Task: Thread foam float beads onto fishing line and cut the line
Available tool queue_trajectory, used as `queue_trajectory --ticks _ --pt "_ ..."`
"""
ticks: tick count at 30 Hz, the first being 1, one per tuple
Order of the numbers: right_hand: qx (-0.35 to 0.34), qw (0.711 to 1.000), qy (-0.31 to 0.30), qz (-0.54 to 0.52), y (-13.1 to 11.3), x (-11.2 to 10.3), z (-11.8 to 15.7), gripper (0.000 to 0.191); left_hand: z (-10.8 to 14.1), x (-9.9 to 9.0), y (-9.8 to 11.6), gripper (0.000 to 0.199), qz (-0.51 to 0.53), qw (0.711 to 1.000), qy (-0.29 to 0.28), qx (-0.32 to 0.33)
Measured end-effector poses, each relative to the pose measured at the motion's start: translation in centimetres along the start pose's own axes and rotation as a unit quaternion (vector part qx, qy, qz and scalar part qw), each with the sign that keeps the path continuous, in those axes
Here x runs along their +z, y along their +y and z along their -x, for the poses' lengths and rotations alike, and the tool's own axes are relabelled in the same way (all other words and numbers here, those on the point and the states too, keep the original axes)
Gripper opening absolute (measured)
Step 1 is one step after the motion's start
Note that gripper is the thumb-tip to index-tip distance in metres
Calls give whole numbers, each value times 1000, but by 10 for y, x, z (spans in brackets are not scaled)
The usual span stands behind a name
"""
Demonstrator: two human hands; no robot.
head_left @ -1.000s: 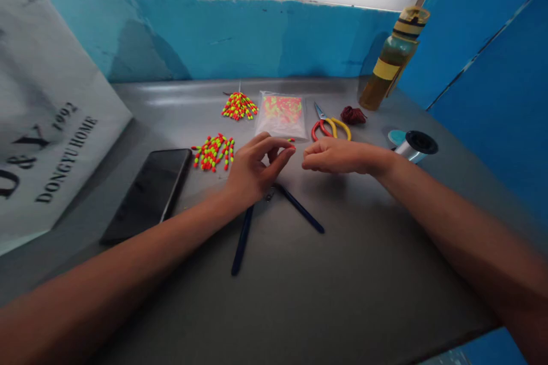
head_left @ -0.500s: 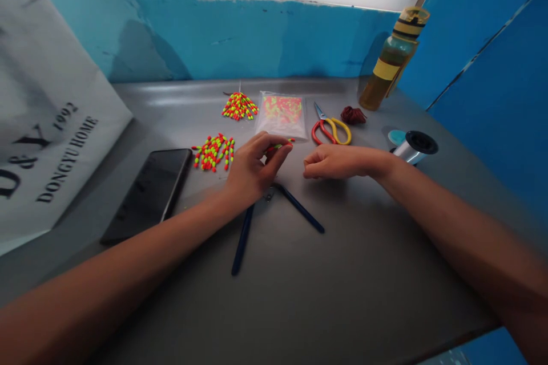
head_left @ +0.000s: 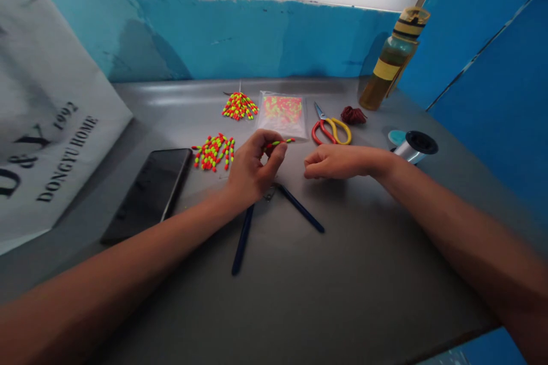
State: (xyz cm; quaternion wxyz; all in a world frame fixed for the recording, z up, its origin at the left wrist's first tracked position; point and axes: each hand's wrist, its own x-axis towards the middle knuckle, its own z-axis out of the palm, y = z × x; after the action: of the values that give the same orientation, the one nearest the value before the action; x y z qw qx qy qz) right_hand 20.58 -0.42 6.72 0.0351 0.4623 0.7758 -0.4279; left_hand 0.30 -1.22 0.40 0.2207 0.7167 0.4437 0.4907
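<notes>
My left hand [head_left: 259, 162] pinches a short row of small oval red and yellow-green beads [head_left: 280, 142] between thumb and fingers, one end pointing right. Just to its right, my right hand [head_left: 327, 161] is closed near the table, and whatever its fingertips may grip is too fine or hidden to see. Below my left wrist lie spread dark blue handles [head_left: 301, 209], like those of pliers, their head partly covered by the hand. Left of that hand is a pile of similar beads [head_left: 214, 152], with a second bunch [head_left: 240, 106] farther back.
A clear bag of beads [head_left: 281, 114] lies behind my hands, beside red-and-yellow scissors [head_left: 331, 128] and a dark red cord bundle [head_left: 353, 115]. A spool [head_left: 414, 147] and bottle [head_left: 387, 68] stand right. At left are a phone [head_left: 148, 194] and white bag [head_left: 47, 125].
The fingers of my left hand have shifted slightly, so more of the bead row shows between them. My right hand is almost where it was.
</notes>
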Motion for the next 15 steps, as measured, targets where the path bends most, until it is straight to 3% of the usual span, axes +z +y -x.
queue_trajectory --ticks 4,8,12,15 --pt "-13 999 16 -24 2 0 -1 23 -1 4 -6 11 96 995 8 -25" --pt "-54 982 123 -134 0 -2 -1 24 -6 2 1 18 175 982 -21 -66" --pt "-145 898 273 -312 -2 -9 1 31 -15 -7 15 29 183 967 -122 -130" --pt "-171 839 364 -367 1 -15 0 37 -21 -18 24 32 135 942 -247 -182"
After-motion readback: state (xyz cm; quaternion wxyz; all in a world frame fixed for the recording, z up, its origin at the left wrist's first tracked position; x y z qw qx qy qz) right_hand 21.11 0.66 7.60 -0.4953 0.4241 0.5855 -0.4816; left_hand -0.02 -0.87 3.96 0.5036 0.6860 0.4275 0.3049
